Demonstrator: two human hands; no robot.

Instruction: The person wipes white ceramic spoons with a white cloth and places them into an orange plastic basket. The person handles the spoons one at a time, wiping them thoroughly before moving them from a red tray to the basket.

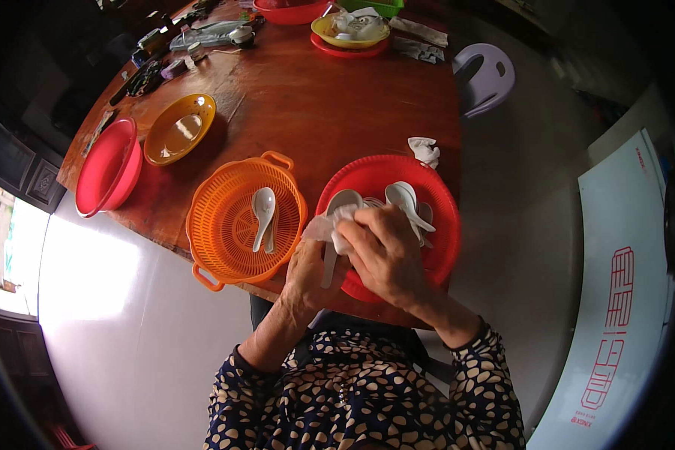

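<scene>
Over the near edge of a red plastic basin (449, 247), my right hand (383, 256) presses a crumpled white tissue (344, 239) against a spoon. My left hand (305, 270) holds that white spoon (329, 267), its handle pointing down and its bowl partly hidden by the tissue and fingers. Several white spoons (406, 201) lie in the red basin beyond my right hand, some hidden by it. To the left, an orange plastic colander (219, 225) with two handles holds a white spoon (263, 211) on top of at least one other.
A pink basin (109, 174) and an amber bowl (166, 135) stand at the table's left. Another crumpled tissue (424, 151) lies at the right edge. A yellow bowl (320, 35) of items sits farther back. A pale plastic stool (486, 81) stands right of the wooden table (337, 101).
</scene>
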